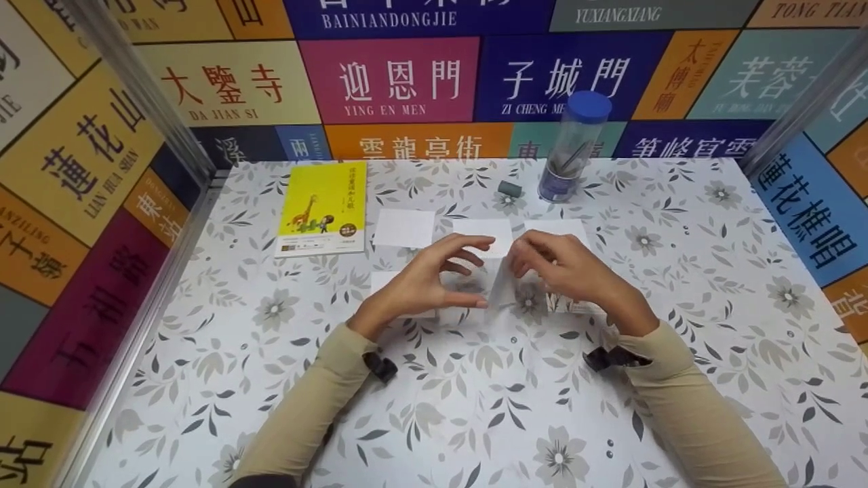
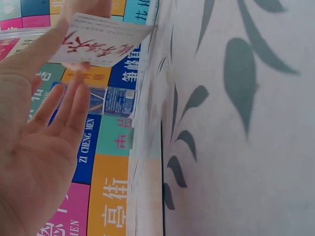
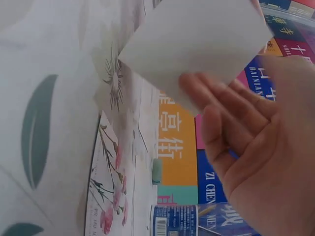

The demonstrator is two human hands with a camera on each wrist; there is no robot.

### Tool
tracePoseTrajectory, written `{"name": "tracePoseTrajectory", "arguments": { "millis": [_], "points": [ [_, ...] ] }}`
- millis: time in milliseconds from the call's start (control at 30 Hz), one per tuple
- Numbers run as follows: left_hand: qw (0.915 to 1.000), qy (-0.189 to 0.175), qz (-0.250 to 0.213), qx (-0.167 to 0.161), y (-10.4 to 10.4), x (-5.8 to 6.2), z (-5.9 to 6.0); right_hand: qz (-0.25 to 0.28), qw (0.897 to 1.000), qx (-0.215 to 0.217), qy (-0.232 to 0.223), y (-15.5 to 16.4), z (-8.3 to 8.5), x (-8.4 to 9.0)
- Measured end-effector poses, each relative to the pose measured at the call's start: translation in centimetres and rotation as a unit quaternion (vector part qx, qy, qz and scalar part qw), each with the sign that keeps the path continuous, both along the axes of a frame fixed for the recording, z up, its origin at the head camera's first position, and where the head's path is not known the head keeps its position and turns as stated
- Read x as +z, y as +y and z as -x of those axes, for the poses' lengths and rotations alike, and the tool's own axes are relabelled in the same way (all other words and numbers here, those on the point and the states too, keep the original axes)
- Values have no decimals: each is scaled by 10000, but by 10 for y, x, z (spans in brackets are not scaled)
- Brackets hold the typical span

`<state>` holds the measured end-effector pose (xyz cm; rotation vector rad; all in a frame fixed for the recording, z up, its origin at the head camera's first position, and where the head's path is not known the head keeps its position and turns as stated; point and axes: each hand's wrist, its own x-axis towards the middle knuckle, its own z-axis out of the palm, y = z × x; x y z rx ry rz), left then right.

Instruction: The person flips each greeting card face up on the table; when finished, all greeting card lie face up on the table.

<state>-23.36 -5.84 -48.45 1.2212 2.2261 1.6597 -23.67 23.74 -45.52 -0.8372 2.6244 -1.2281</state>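
Head view: pens inside clear tube (image 1: pixel 573 146)

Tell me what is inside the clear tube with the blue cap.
The clear tube holds thin dark, stick-like things leaning inside; the head view is too small to tell what they are. A printed label around its base hides the lower part of the contents.

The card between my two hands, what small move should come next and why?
Probably lower the card flat onto the table. Left hand and right hand both pinch it just above the surface, with other white cards already lying flat nearby.
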Motion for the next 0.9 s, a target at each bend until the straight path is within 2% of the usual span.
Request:
{"name": "tracePoseTrajectory", "arguments": {
  "millis": [100, 200, 300, 533, 700, 900],
  "points": [
    [9985, 332, 345, 270, 0, -1, 0, 482, 9988, -28, -33, -1, -2, 1],
    [9955, 527, 613, 486, 0, -3, 0, 489, 9987, 32, 109, -4, -4, 1],
    [9932, 576, 755, 671, -1, -4, 0, 348, 9990, 233, 167, -6, -5, -1],
    [9923, 222, 807, 913, -3, -4, 3, 154, 9981, 501, 338, -7, -5, -4],
    [9898, -179, 935, 1060, -3, -3, 5, 142, 9986, 392, 336, -7, -4, -5],
    [9865, -359, 890, 1327, -5, -5, 4, 7, 9992, 184, 350, -5, 0, -8]
  ]
}}
